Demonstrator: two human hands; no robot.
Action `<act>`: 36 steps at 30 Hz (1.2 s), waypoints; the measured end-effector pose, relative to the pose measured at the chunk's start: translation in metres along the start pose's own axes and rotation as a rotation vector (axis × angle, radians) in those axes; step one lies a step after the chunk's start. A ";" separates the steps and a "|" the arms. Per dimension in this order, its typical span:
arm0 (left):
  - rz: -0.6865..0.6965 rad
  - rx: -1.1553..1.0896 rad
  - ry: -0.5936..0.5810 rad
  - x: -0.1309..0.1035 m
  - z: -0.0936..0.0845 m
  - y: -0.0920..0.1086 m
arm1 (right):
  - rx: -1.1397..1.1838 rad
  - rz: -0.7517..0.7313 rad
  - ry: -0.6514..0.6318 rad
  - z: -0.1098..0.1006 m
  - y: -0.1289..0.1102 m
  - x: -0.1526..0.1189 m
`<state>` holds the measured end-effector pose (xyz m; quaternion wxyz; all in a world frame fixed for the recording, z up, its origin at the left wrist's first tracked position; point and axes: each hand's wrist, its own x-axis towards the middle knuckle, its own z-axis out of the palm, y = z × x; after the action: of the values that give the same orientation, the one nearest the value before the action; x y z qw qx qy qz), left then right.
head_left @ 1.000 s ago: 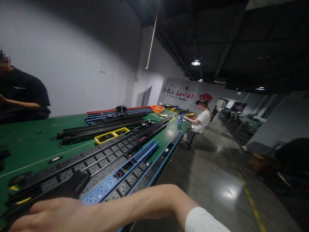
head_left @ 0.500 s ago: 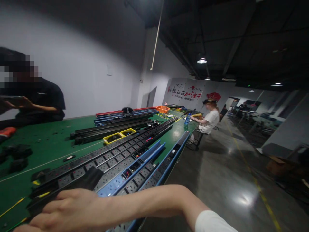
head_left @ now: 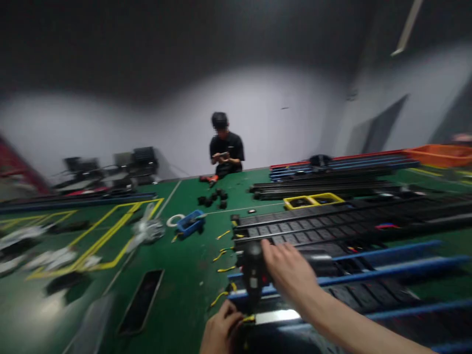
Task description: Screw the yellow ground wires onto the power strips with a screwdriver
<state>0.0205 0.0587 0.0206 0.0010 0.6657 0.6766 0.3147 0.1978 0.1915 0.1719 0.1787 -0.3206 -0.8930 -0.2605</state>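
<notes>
My right hand (head_left: 293, 270) is wrapped round what looks like a black power drill (head_left: 252, 268), its narrow nose pointing down. Below that nose, my left hand (head_left: 220, 330) is at the near end of a long socket strip (head_left: 278, 316). Its fingers are curled together beside a short yellow wire (head_left: 249, 319); what they grip is hidden. More socket strips lie side by side to the right, some in blue channels (head_left: 405, 252). Yellow wire ends (head_left: 221, 298) stick out from their left ends. Motion blur softens the picture.
On the green table (head_left: 180, 305) lie a phone (head_left: 142, 302), a blue tray (head_left: 191, 223), a white fan-like object (head_left: 147, 227), yellow bins (head_left: 313, 200) and black parts (head_left: 213, 198). An orange basket (head_left: 438, 155) stands far right. A person (head_left: 226, 150) sits across, holding a device.
My view has swung left, from the room's far end to the table and wall. My right arm now reaches to the strip ends with the drill, and my left hand has come into view.
</notes>
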 end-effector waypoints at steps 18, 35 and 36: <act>-0.149 -0.064 -0.172 -0.001 0.028 -0.025 | -0.082 -0.206 0.344 -0.015 -0.016 -0.003; 0.003 -0.101 -0.142 -0.005 0.023 -0.024 | -0.100 -0.124 0.123 -0.018 -0.013 -0.008; 0.004 -0.090 -0.143 -0.005 0.024 -0.026 | -0.145 -0.090 0.091 -0.018 -0.019 -0.010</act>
<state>0.0079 0.0663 -0.0119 0.0788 0.6870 0.6588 0.2963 0.1951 0.1643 0.1747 0.1835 -0.2800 -0.8762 -0.3468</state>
